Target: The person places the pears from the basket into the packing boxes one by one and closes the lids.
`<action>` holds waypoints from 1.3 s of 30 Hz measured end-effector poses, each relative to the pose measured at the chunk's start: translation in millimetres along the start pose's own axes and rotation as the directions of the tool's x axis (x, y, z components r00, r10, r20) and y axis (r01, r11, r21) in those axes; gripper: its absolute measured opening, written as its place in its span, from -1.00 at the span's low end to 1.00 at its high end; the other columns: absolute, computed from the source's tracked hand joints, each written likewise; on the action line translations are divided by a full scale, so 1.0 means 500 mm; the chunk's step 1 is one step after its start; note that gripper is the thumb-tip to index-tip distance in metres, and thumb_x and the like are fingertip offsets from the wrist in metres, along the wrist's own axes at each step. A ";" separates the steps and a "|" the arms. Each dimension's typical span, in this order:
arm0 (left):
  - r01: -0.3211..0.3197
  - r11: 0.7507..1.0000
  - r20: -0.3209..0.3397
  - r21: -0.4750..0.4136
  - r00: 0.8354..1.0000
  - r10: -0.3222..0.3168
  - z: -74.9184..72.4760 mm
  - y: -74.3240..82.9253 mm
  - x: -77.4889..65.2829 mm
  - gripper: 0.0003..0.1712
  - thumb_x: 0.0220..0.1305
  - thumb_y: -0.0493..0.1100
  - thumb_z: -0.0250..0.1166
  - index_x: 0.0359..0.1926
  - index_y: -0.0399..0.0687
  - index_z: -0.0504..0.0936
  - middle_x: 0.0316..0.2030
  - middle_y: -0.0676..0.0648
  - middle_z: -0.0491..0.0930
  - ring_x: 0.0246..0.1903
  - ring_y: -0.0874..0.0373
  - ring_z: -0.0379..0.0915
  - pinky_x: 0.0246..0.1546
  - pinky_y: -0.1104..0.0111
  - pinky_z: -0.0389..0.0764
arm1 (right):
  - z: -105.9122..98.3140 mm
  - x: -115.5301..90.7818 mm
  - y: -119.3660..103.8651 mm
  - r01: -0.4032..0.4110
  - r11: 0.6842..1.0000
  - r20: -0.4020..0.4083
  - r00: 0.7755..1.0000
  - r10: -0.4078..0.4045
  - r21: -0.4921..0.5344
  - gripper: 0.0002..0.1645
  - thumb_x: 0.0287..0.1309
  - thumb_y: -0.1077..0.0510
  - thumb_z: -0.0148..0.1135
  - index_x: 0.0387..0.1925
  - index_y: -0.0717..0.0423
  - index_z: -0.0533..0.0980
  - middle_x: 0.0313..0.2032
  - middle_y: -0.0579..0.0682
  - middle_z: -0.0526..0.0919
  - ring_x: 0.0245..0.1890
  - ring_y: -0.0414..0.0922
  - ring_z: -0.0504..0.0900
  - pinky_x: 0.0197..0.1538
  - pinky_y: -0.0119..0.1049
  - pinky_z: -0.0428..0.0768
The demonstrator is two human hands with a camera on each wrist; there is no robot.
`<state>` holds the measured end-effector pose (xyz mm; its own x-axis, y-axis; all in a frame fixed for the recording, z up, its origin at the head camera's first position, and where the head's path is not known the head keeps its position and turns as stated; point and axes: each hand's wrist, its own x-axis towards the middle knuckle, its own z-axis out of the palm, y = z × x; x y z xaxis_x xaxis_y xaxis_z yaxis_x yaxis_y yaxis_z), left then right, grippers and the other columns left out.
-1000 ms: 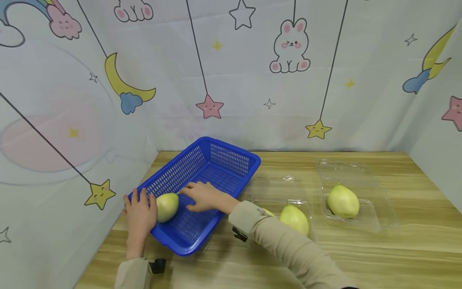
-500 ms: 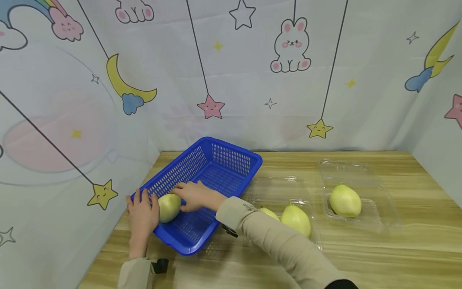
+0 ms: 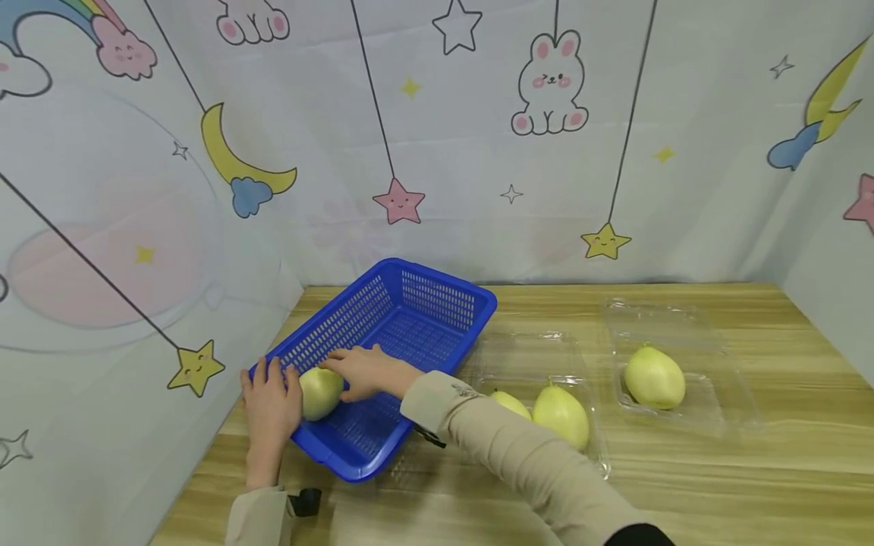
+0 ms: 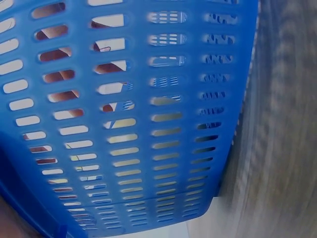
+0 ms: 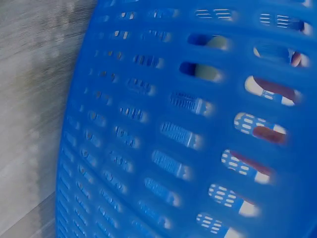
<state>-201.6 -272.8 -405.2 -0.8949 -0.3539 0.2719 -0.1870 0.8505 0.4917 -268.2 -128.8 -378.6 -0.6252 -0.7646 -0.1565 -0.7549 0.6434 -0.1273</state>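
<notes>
Inside the near end of the blue plastic basket (image 3: 416,334) lies a pear-shaped yellow-green fruit (image 3: 321,394). My right hand (image 3: 369,371) reaches over the basket's right side and holds this fruit, fingers at its top and thumb at its right. On the basket's near-left rim, my left hand (image 3: 271,409) grips the edge, right beside the fruit; part of its hold is hidden. The left wrist view shows the basket's slotted outer wall (image 4: 138,144). Similar slots fill the right wrist view, where bits of hand and fruit (image 5: 208,73) show through the basket wall (image 5: 163,99).
Right of the basket, a clear plastic clamshell box (image 3: 529,356) holds two more such fruits (image 3: 560,417), partly behind my right sleeve. Another clear box (image 3: 703,402) farther right holds one fruit (image 3: 654,378). A cartoon-printed curtain (image 3: 464,152) stands around the wooden table (image 3: 785,470).
My right hand has moved left to the fruit in the basket and taken hold of it. My left hand stays at the rim, and the basket has hardly shifted.
</notes>
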 end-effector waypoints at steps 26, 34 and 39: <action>-0.065 0.998 -0.044 0.022 0.997 0.066 0.001 0.002 -0.002 -0.42 0.34 -0.11 -0.21 0.14 -0.58 0.22 0.18 -0.56 0.11 0.24 -0.46 -0.17 0.24 -0.16 -0.14 | 0.028 0.020 -0.007 0.021 0.987 0.000 1.000 -0.021 -0.159 -0.21 0.09 -0.16 0.09 0.29 -0.54 -0.06 0.23 -0.23 0.26 0.22 -0.09 0.27 0.18 0.02 0.31; -0.054 0.998 -0.038 0.013 0.998 0.054 -0.002 0.002 -0.003 -0.41 0.34 -0.11 -0.24 0.15 -0.58 0.20 0.19 -0.57 0.08 0.24 -0.48 -0.19 0.24 -0.17 -0.14 | 0.028 0.022 -0.008 0.011 1.000 -0.025 1.000 -0.011 -0.016 -0.30 0.04 -0.15 0.15 0.22 -0.32 0.15 0.24 -0.22 0.22 0.20 -0.11 0.29 0.16 -0.01 0.35; -0.040 0.999 -0.021 0.013 0.999 0.040 -0.002 0.004 -0.004 -0.40 0.35 -0.09 -0.25 0.16 -0.57 0.19 0.21 -0.55 0.06 0.24 -0.48 -0.22 0.23 -0.18 -0.14 | 0.033 0.028 -0.008 0.057 0.998 -0.066 0.996 -0.055 0.028 -0.43 -0.01 -0.12 0.22 0.05 -0.22 0.26 0.08 -0.24 0.39 0.03 -0.20 0.45 -0.01 -0.17 0.49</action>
<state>-199.9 -270.7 -403.7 -0.8929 -0.3274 0.3090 -0.1561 0.8689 0.4697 -270.5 -141.6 -396.3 -0.5948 -0.7995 -0.0842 -0.7832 0.5999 -0.1636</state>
